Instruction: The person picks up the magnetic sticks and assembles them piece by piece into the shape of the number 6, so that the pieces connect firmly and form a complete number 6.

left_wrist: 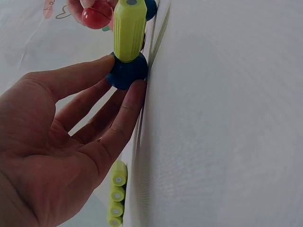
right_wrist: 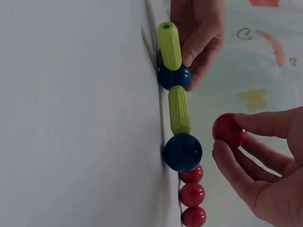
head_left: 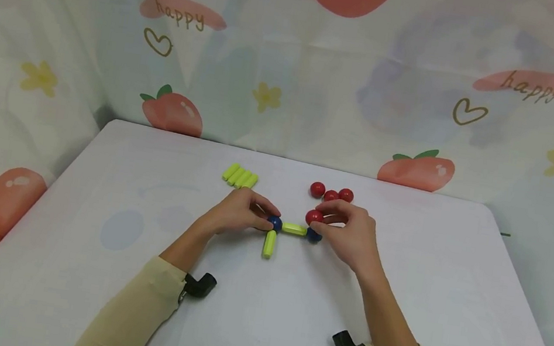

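My left hand (head_left: 245,211) pinches a blue ball (left_wrist: 127,73) between thumb and fingers. From that ball one yellow-green rod (head_left: 269,244) points toward me. A second yellow-green rod (right_wrist: 179,110) runs right to another blue ball (right_wrist: 182,152), so the joined pieces make a corner on the table. My right hand (head_left: 353,237) holds a red ball (right_wrist: 229,130) between thumb and fingertips. In the right wrist view this red ball is apart from the right-hand blue ball, raised off the table. In the head view my right thumb partly covers that blue ball.
Several loose yellow-green rods (head_left: 240,176) lie side by side at the back, beyond my left hand. Three red balls (head_left: 318,189) sit together behind my right hand. The white table (head_left: 256,324) ends at a patterned cloth (head_left: 307,106) behind it.
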Demonstrator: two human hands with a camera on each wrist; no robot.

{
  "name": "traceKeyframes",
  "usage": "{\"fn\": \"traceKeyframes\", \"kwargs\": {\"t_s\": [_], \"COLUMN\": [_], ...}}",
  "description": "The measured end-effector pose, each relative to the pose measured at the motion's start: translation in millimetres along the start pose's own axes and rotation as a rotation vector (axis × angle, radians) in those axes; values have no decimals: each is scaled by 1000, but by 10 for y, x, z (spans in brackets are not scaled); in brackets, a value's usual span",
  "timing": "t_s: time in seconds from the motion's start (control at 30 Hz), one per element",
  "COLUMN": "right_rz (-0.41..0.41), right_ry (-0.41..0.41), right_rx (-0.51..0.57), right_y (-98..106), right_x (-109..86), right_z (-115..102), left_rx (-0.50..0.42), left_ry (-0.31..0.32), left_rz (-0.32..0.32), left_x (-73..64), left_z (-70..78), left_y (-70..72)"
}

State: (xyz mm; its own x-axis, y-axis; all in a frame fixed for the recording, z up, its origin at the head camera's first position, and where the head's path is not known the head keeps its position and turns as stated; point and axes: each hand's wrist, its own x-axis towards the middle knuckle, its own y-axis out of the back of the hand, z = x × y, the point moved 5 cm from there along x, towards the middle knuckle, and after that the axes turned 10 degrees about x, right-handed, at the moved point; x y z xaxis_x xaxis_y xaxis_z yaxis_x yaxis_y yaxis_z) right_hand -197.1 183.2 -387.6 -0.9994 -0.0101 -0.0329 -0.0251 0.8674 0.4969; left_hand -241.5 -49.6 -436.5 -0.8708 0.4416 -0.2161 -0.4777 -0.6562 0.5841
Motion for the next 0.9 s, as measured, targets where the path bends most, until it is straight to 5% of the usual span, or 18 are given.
{"fn": "traceKeyframes", "kwargs": {"t_s": [0.27, 0.9], "right_rz": [-156, -406], "right_ry": [65, -6], "right_rx": [-10, -55], "right_y": [-189, -475], "right_x": [-128, -300], "right_z": [-70, -17], "left_rx": [-1, 10], "left_ry": [2, -16], "left_rz": [2, 19], "left_x": [7, -1], "left_z": [-11, 7], "left_y": [15, 6]}}
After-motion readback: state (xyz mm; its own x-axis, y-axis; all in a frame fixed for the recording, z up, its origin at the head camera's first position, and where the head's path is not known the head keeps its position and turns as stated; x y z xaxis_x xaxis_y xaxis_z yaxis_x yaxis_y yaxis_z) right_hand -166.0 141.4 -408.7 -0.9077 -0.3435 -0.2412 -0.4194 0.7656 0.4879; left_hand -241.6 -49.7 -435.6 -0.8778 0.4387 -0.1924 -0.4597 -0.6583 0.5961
